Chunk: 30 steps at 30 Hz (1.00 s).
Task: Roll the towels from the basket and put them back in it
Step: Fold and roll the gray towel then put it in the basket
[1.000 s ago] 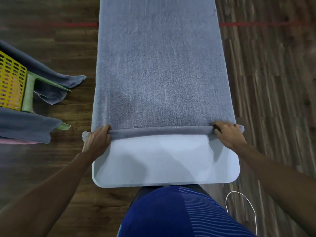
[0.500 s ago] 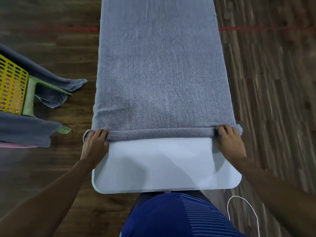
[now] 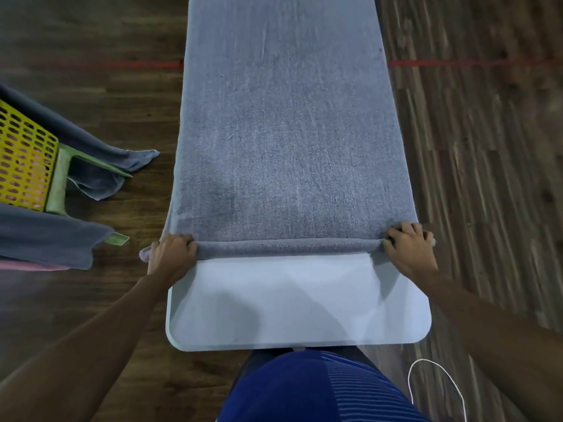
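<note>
A long grey towel (image 3: 286, 141) lies flat along a narrow white table (image 3: 298, 303). Its near end is turned over into a thin roll (image 3: 286, 247) running across the table. My left hand (image 3: 170, 257) grips the roll's left end, fingers curled over it. At the roll's right end my right hand (image 3: 409, 248) does the same. A yellow basket (image 3: 24, 159) with a green rim stands on the floor at the far left, with grey towels (image 3: 45, 239) draped over its edges.
Dark wooden floor surrounds the table on both sides. A red line (image 3: 457, 63) crosses the floor farther away. A white cord (image 3: 438, 379) loops on the floor by my right side. My blue-clad body sits at the table's near edge.
Both hands have turned the rolled edge a little farther up the towel. More bare white table shows in front of the roll.
</note>
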Motion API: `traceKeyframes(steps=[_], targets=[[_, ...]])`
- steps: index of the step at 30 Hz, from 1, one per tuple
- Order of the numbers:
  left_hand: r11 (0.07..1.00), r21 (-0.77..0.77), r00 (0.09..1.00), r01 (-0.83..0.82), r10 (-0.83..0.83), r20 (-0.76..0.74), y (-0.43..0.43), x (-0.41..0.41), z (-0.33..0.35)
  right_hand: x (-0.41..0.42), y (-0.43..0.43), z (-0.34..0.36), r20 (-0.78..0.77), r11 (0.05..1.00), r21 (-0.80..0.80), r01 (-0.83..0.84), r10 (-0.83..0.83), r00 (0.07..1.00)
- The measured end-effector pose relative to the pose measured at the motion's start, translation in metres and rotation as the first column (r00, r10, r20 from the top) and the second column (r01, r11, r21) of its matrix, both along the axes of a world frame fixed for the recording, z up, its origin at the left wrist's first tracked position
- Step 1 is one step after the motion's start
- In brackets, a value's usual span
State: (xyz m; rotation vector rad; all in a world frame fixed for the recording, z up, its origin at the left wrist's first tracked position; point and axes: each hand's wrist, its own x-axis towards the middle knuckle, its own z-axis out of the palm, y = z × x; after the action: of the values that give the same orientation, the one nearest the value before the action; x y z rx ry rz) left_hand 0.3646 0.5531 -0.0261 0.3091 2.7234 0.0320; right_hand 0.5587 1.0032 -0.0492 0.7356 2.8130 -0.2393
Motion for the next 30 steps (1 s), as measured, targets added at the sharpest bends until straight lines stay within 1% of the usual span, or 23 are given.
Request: traceKeyframes(steps=[3,6,8,10,12,14,15,18,20,23,26,28,30], targets=[[1.000,0.031,0.994,0.006,-0.002,-0.108,0.001,0.003,-0.008,-0.002,-0.004,-0.004,-0.092,0.999,0.048,0.019,-0.015,0.996],[0.989,0.138,0.974,0.050,-0.018,-0.227,0.004,0.006,-0.010,-0.004,-0.006,-0.007,-0.167,0.998,-0.020,-0.062,0.058,0.984],[0.963,0.236,0.968,0.131,-0.072,-0.241,0.006,0.008,-0.012,-0.002,-0.011,-0.004,-0.178,0.996,-0.053,-0.077,0.066,0.982],[0.949,0.229,0.958,0.215,-0.159,-0.239,0.004,0.013,-0.017,0.002,-0.016,-0.003,-0.159,0.992,-0.043,-0.119,0.111,0.981],[0.950,0.162,0.951,0.265,-0.230,-0.205,0.002,0.019,-0.022,0.008,-0.018,-0.006,-0.152,0.983,0.011,-0.183,0.183,0.971],[0.956,0.111,0.954,0.272,-0.253,-0.160,0.001,0.020,-0.022,0.011,-0.017,-0.009,-0.136,0.981,0.039,-0.188,0.192,0.972],[0.958,0.102,0.954,0.267,-0.247,-0.169,0.000,0.019,-0.024,0.011,-0.016,-0.009,-0.115,0.984,0.045,-0.170,0.174,0.978],[0.969,0.104,0.965,0.225,-0.207,-0.159,0.003,0.012,-0.017,0.008,-0.016,-0.008,-0.106,0.988,0.067,-0.137,0.144,0.984],[0.968,0.102,0.964,0.229,-0.211,-0.162,0.004,0.011,-0.012,0.005,-0.015,-0.004,-0.084,0.986,0.057,-0.158,0.162,0.983],[0.962,0.116,0.965,0.248,-0.235,-0.113,0.000,0.014,-0.009,0.007,-0.012,0.002,-0.051,0.982,0.041,-0.184,0.186,0.981],[0.969,0.117,0.976,0.220,-0.219,-0.019,-0.005,0.017,-0.010,0.012,-0.010,0.002,0.011,0.985,0.027,-0.170,0.169,0.985],[0.984,0.087,0.985,0.159,-0.164,0.057,-0.005,0.018,-0.006,0.015,-0.010,-0.001,0.069,0.988,0.020,-0.154,0.152,0.986],[0.990,0.091,0.990,0.111,-0.118,0.071,-0.004,0.019,-0.005,0.017,-0.009,-0.003,0.078,0.993,0.017,-0.121,0.119,0.990]])
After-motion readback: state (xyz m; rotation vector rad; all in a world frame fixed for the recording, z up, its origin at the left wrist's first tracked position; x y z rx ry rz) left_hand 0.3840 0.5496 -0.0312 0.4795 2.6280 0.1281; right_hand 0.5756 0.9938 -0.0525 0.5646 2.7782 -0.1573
